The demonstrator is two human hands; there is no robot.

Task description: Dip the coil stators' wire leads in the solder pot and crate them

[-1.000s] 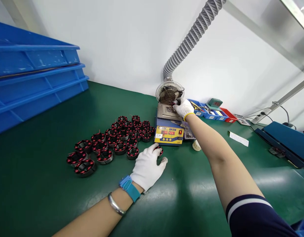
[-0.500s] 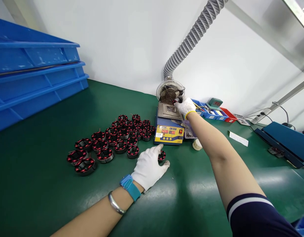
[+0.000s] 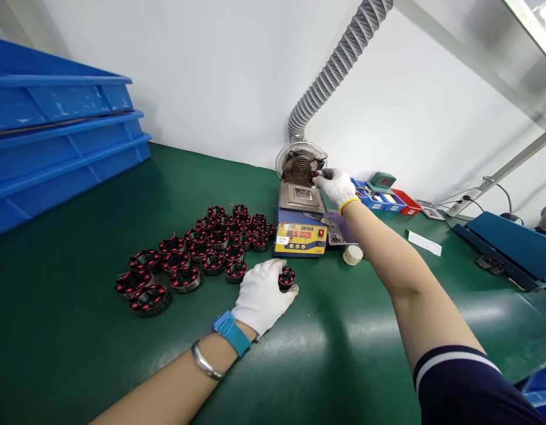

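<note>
My left hand (image 3: 264, 296), in a white glove, is on the green bench with thumb and fingers around a red-and-black motor stator (image 3: 287, 277). Just behind it stands a yellow-fronted solder pot (image 3: 300, 237) with a lit red display. My right hand (image 3: 337, 185), also gloved, pinches another stator (image 3: 316, 175) above the back of the pot, near the round fan guard (image 3: 298, 169); the fingers partly hide this piece. Left of the pot, several more stators (image 3: 218, 239) stand grouped on the bench.
Stacked blue crates (image 3: 64, 141) rise at the left. A grey extraction hose (image 3: 339, 59) comes down behind the pot. A purple tray (image 3: 343, 229), a round cream-coloured container (image 3: 353, 255), small blue bins (image 3: 379, 200) and a red bin (image 3: 405, 202) are on the right, with a paper strip (image 3: 424, 242).
The fingers of my left hand have closed in around the stator on the bench. My right hand has lifted its stator slightly, and the camera view has shifted a little.
</note>
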